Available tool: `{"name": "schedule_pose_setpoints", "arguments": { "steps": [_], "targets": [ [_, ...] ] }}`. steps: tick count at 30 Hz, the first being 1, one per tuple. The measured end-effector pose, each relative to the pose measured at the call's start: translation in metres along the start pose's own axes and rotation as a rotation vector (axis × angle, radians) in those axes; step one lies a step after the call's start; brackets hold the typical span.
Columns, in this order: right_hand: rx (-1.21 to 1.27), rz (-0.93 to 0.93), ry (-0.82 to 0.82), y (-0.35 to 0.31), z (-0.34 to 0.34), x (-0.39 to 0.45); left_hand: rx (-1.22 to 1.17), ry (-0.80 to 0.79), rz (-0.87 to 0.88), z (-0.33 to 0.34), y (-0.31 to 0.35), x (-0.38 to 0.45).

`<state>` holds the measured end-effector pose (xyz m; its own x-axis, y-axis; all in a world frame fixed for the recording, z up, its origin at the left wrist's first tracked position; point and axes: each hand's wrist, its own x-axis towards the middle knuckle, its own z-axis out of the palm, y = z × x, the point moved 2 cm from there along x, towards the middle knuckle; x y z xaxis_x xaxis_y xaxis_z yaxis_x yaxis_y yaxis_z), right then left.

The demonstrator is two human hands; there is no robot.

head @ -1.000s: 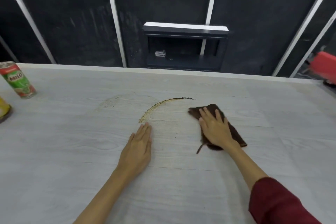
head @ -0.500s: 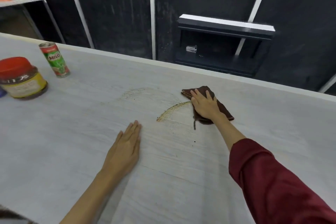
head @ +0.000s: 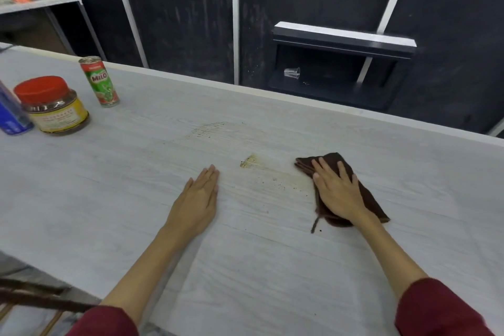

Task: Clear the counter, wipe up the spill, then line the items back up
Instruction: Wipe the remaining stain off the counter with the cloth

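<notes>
Wiping is underway: the right hand [head: 338,194], fingers flat, is pressing the cloth [head: 368,199] mid-desk while the left hand [head: 197,202] is resting flat; the spill [head: 248,161] between them probably needs 1 more pass.

A folded brown cloth [head: 365,194] lies flat on the pale counter [head: 272,267], right of a brownish spill smear [head: 248,161].

Ahead of the left fingers [head: 210,174] the counter [head: 272,267] lies open to its back edge. Far to their left stand a can [head: 99,80], a jar [head: 51,105] and a blue bottle [head: 9,114], close together. Between both hands only spill specks [head: 249,161] lie. Right of the cloth [head: 365,199] is open counter.
</notes>
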<state>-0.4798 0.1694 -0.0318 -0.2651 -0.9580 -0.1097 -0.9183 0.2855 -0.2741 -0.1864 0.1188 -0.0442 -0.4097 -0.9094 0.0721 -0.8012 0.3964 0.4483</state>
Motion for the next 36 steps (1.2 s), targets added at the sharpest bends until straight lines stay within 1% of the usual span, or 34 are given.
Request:
{"name": "schedule_pose_setpoints", "arguments": {
  "steps": [3,5,8,11,13,18,20,22,25,29,33,36],
  "targets": [
    [0.013,-0.002,-0.014,-0.035,0.007,0.018,-0.009,-0.020,0.008,-0.005,-0.002,-0.004],
    [0.007,-0.069,-0.029,-0.073,0.018,0.022,-0.016,-0.029,0.014,-0.011,-0.009,-0.008],
    [0.009,-0.198,-0.053,-0.125,0.035,0.006,-0.010,-0.030,0.029,-0.021,-0.023,-0.011],
    [-0.024,-0.272,-0.097,-0.130,0.040,-0.020,-0.012,-0.055,0.068,-0.033,-0.039,-0.012],
    [-0.063,-0.238,-0.108,-0.111,0.030,-0.027,-0.012,-0.071,0.117,-0.038,-0.047,-0.013],
    [-0.069,-0.021,-0.182,-0.044,-0.004,-0.025,-0.025,-0.142,0.205,-0.041,-0.055,-0.016],
    [-0.044,0.055,-0.138,-0.017,-0.007,-0.039,-0.032,-0.148,0.238,-0.039,-0.054,-0.015],
    [0.000,0.121,-0.059,-0.005,0.000,-0.062,-0.034,-0.158,0.266,-0.036,-0.051,-0.016],
    [0.030,0.196,0.054,-0.022,0.018,-0.086,-0.033,-0.165,0.270,-0.031,-0.050,-0.019],
    [0.039,0.241,0.067,-0.082,0.036,-0.090,-0.034,-0.171,0.277,-0.029,-0.050,-0.019],
    [0.056,0.150,0.059,-0.150,0.056,-0.088,-0.064,-0.178,0.307,-0.028,-0.046,-0.016],
    [0.048,0.061,0.042,-0.164,0.061,-0.106,-0.072,-0.187,0.337,-0.028,-0.043,-0.019]
  ]
}}
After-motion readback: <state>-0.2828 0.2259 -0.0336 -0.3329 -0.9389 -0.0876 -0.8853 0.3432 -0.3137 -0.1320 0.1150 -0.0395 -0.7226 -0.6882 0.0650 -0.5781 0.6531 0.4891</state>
